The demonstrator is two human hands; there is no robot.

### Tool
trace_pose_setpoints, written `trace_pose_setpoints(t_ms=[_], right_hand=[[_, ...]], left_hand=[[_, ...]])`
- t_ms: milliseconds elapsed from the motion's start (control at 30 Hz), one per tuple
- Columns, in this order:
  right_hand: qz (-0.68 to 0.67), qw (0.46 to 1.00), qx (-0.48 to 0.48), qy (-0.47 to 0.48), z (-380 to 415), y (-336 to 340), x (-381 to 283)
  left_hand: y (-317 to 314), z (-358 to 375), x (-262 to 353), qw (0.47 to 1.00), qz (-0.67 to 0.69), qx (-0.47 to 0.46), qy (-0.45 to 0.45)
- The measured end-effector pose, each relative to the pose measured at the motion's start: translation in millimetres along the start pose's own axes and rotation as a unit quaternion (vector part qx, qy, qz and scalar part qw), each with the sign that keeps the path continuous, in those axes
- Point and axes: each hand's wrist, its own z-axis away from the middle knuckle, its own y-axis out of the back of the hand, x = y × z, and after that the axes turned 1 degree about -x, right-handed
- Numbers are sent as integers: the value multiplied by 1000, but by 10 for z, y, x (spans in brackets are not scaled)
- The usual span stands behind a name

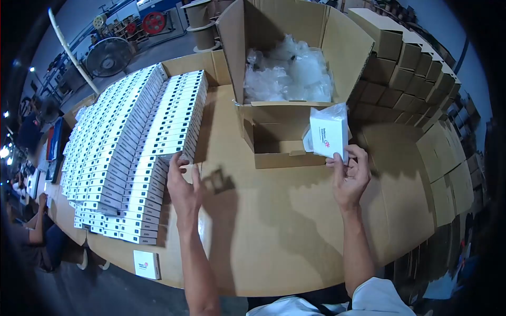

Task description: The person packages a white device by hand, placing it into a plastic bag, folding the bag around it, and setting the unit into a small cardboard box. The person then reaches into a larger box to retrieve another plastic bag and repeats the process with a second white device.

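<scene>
My right hand (351, 179) is closed on a flat white box (328, 138) wrapped in clear plastic, with a small pink logo and dark print on its face. It pinches the box at the lower right corner, thumb in front, and the box stands upright at the right end of an open brown carton (279, 160). On the left, my left hand (184, 184) has its fingers apart, fingertips right at the edge of the stacked white boxes (153, 174). Each stacked box shows a small dark square on its narrow side.
Behind the carton, a taller open box (234, 58) holds crumpled clear plastic bags (290, 71). Brown cartons (379, 84) are piled at the right. One white box (146, 264) lies by the table's (253, 237) front edge. Another person (39, 231) sits at far left.
</scene>
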Motion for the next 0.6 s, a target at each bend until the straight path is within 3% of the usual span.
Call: trace_pose_setpoints(t_ms=[133, 167, 267, 433, 533, 567, 600], right_hand=[[113, 993, 15, 35, -59, -200, 38], [152, 987, 10, 41, -60, -218, 33], [224, 972, 11, 69, -40, -272, 108], [254, 966, -50, 10, -161, -350, -26], [342, 933, -82, 73, -263, -380, 1], [293, 952, -83, -36, -259, -442, -38], [336, 937, -94, -28, -268, -470, -21]], left_hand=[[114, -96, -245, 997, -72, -12, -31], [133, -101, -264, 997, -65, -49, 11], [70, -112, -475, 991, -110, -29, -76], [44, -108, -405, 994, -101, -31, -19], [51, -137, -407, 998, -47, -39, 7], [35, -128, -441, 999, -37, -15, -22], [35, -162, -457, 1000, -20, -15, -18]])
